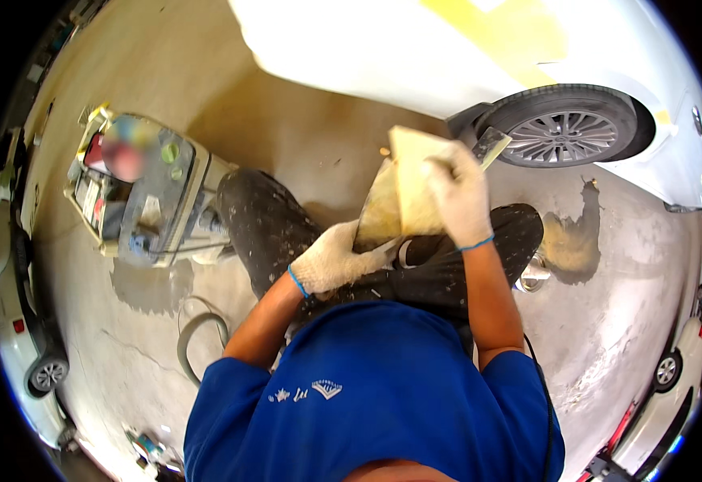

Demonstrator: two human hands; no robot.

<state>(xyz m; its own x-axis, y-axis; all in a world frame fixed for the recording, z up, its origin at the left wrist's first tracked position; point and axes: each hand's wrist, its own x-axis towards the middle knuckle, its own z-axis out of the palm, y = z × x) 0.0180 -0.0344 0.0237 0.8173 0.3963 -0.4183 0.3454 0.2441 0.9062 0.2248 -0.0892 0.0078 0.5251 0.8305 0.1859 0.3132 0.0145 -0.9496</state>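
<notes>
My left hand (336,261), in a cream knit glove, is closed on the lower edge of a flat board (376,207) smeared with yellow paste. A paler yellow flat piece (415,178) lies against its right side; I cannot tell whether the two are joined. Over that paler piece is my right hand (462,197), also gloved, its fingers curled and closed. What they hold is hidden. Just past the right hand juts a dark flat piece (491,147) with a pale green edge. Both hands are above my lap, between dark, spotted trouser legs.
A white car (343,60) with yellow patches stands ahead, its wheel (564,132) at the right. On the left is a grey wheeled machine (158,205) with a hose (194,341) behind it. A round can (534,275) stands by my right knee. More cars line both sides.
</notes>
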